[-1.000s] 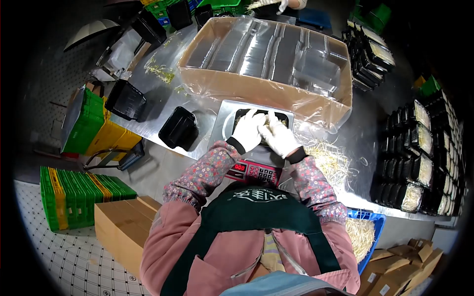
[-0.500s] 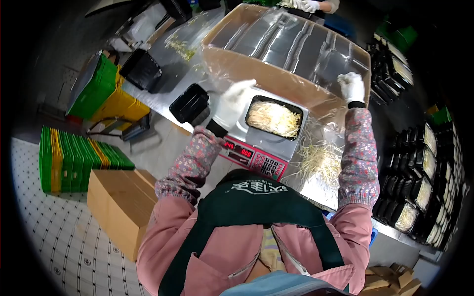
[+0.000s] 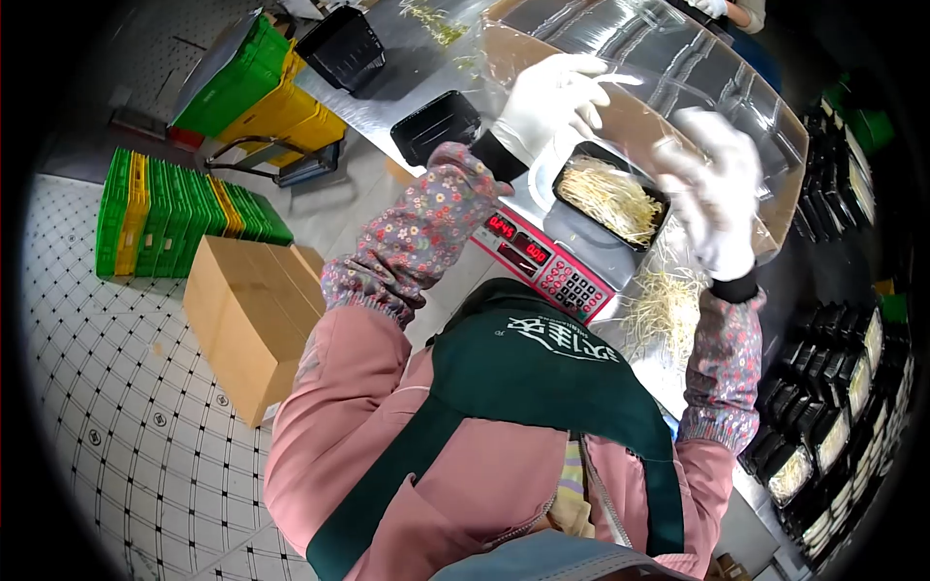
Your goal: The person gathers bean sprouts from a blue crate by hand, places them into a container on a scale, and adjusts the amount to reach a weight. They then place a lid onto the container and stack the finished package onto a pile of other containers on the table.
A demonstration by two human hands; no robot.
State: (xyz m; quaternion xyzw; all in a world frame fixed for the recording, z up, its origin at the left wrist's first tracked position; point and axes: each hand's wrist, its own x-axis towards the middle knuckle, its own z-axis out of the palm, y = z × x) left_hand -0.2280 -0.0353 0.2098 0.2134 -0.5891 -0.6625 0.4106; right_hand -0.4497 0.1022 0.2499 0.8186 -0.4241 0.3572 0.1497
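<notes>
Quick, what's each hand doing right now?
Left hand: fingers apart, loosely bent; whether it grips something clear can't be told.
Right hand: blurred, near the filled tray; open or holding, can't tell.

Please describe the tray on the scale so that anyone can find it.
On the metal table, find the red-fronted scale; the black tray lies on it. It holds pale sprouts, unlike the empty tray at left, and sits alone, unlike the stacked trays far right.

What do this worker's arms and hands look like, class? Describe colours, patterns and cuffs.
The left hand and right hand wear white gloves, with black bands at the wrists. Over the forearms are greyish sleeve covers with small red, pink and yellowish flowers and gathered ends. Above them show plain pink jacket sleeves.
</notes>
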